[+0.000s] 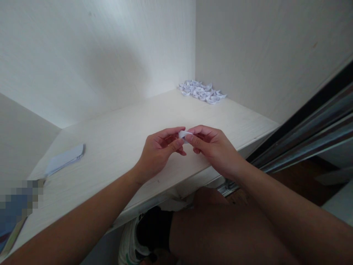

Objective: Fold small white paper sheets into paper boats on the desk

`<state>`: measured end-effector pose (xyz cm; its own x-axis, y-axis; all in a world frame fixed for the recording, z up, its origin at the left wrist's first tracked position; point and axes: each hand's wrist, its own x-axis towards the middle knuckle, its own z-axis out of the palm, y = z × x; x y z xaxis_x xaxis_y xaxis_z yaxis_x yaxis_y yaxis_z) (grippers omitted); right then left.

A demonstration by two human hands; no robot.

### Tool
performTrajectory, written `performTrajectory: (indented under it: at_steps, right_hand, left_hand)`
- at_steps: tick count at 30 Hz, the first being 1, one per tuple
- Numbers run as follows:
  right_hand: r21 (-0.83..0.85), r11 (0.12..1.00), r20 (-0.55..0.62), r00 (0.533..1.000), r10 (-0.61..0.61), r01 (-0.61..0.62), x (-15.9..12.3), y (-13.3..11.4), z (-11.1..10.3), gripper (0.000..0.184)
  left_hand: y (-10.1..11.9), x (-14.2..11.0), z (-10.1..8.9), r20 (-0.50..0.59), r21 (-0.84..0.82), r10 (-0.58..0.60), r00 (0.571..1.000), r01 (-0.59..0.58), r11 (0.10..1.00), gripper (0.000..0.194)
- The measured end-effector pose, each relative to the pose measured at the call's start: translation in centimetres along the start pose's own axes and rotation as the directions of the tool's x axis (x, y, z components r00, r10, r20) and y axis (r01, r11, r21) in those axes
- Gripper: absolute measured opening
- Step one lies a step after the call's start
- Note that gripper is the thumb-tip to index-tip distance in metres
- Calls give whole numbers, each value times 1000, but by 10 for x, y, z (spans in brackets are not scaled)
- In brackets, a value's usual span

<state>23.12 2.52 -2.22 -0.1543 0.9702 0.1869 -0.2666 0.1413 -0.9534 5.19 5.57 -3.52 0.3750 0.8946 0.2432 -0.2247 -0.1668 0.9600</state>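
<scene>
A small piece of folded white paper is pinched between both hands, just above the white shelf. The thumb and fingers of my left hand close on its left end. On its right end, the thumb and index finger of my right hand press together. The fingertips cover much of the paper, so its full shape is hidden. In the far corner lies a pile of small folded paper pieces with pointed tips.
A stack of white paper sheets lies on the shelf at the left. At the lower left edge is a partly blurred-out flat object. Walls enclose the back and sides. Dark metal rails run along the right, and my leg is below the shelf's front edge.
</scene>
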Motion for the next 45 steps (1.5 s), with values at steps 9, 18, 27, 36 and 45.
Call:
performTrajectory:
  at_steps: [9, 18, 27, 36, 45]
  right_hand:
    - [-139, 990, -59, 998, -34, 26, 1, 2, -3, 23]
    - [368, 920, -140, 970, 197, -133, 5, 12, 20, 22]
    - [429, 884, -107, 961, 256, -187, 6, 16, 34, 30]
    - [560, 761, 86, 937, 340, -327, 9, 13, 18, 26]
    - [421, 838, 117, 937, 330, -347, 14, 8, 7, 35]
  left_hand:
    - [3, 1, -1, -86, 132, 51, 995, -39, 990, 33]
    - [9, -2, 13, -311, -76, 17, 950, -43, 996, 40]
    - [7, 0, 12, -374, -124, -42, 927, -6, 992, 37]
    - [0, 1, 4, -186, 5, 84, 979, -85, 996, 44]
    - [6, 2, 2, -142, 172, 101, 985, -76, 982, 39]
